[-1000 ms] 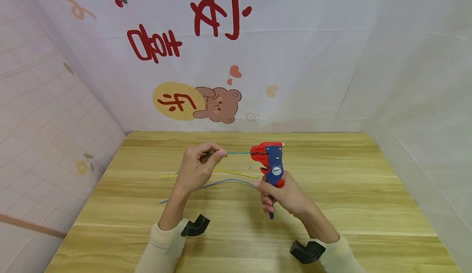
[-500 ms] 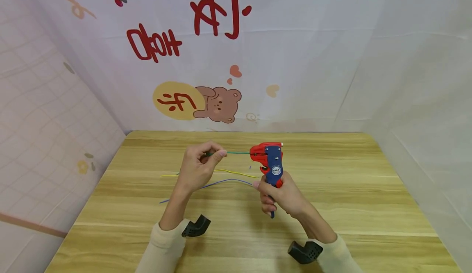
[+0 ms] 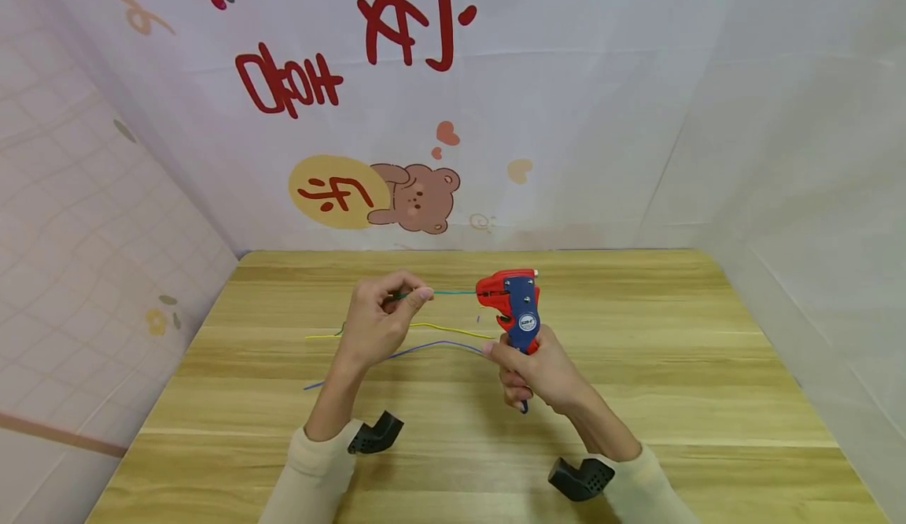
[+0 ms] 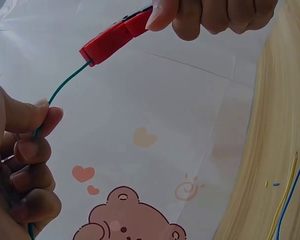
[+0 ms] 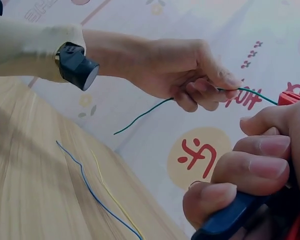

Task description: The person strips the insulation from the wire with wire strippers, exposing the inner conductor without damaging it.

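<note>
Between thumb and fingers, my left hand (image 3: 385, 315) pinches a green wire (image 3: 453, 292). One end of that wire enters the nose of a red and blue wire stripper (image 3: 522, 304); its loose tail hangs out behind the hand in the right wrist view. My right hand (image 3: 541, 370) grips the stripper by its handles, fingers curled round them, and the tool stands upright above the table. How the stripper's mouth sits on the wire is too small to tell. In the left wrist view the red nose (image 4: 110, 45) meets the wire's tip.
A yellow wire (image 3: 446, 328) and a blue wire (image 3: 442, 342) lie on the wooden table (image 3: 637, 398) below the hands. Small yellow and blue scraps (image 4: 276, 184) lie near them. A printed cloth backdrop (image 3: 602, 115) rises behind the table's far edge.
The stripper and my right hand have shifted slightly left in the head view, along with a small shift of the whole view. The green wire stays in the stripper's nose; the left hand's pinch looks unchanged.
</note>
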Motion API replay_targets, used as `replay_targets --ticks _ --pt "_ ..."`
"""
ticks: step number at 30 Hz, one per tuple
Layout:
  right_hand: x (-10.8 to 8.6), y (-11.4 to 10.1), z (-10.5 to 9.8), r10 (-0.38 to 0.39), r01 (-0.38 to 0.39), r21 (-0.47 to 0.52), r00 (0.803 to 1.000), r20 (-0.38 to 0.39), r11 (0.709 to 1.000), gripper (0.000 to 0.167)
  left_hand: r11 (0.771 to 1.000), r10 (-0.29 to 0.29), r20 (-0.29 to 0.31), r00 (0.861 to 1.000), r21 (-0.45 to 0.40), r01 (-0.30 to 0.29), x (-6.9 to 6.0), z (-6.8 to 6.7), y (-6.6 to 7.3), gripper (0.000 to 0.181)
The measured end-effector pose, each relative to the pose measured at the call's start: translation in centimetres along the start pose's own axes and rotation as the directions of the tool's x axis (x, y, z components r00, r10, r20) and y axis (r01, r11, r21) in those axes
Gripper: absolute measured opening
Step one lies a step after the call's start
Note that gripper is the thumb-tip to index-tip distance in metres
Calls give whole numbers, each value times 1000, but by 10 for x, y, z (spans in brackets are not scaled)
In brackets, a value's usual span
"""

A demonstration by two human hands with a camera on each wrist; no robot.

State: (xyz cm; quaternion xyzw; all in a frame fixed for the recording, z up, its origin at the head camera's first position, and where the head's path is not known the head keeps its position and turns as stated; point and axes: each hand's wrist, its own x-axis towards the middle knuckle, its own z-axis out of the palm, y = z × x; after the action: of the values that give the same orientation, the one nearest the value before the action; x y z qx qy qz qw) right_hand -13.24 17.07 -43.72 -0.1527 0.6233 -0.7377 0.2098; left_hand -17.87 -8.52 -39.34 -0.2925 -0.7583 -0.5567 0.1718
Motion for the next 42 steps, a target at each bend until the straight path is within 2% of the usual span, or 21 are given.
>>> replay_targets --ticks 5,11,14,18,23,28,34,42 --pt "1 2 2 0 -1 -26 999 -35 1000 36 1000 -17 -1 1000 12 17 0 1 0 15" --pt "4 6 5 2 -3 -10 998 -69 1000 36 999 -35 -6 999 23 35 0 2 -2 15" --pt "7 8 4 -11 12 4 999 -51 1000 35 999 -42 -7 999 34 43 1 2 -3 14" --pt "9 10 0 16 -16 37 1000 -13 999 36 997 -61 0 998 51 61 1 2 -4 15" --pt "6 8 -4 28 -28 19 999 19 999 34 995 -87 19 996 58 85 -1 -1 -4 15" --pt "4 5 -3 43 -43 -5 998 38 999 33 995 -77 18 997 60 76 -2 -5 -2 14" --pt "3 3 -1 27 -26 -21 998 52 999 32 996 -54 29 998 72 52 -1 -9 1 14" --pt "3 3 1 3 -2 -31 998 58 1000 31 995 -68 50 996 76 64 -2 -12 3 15"
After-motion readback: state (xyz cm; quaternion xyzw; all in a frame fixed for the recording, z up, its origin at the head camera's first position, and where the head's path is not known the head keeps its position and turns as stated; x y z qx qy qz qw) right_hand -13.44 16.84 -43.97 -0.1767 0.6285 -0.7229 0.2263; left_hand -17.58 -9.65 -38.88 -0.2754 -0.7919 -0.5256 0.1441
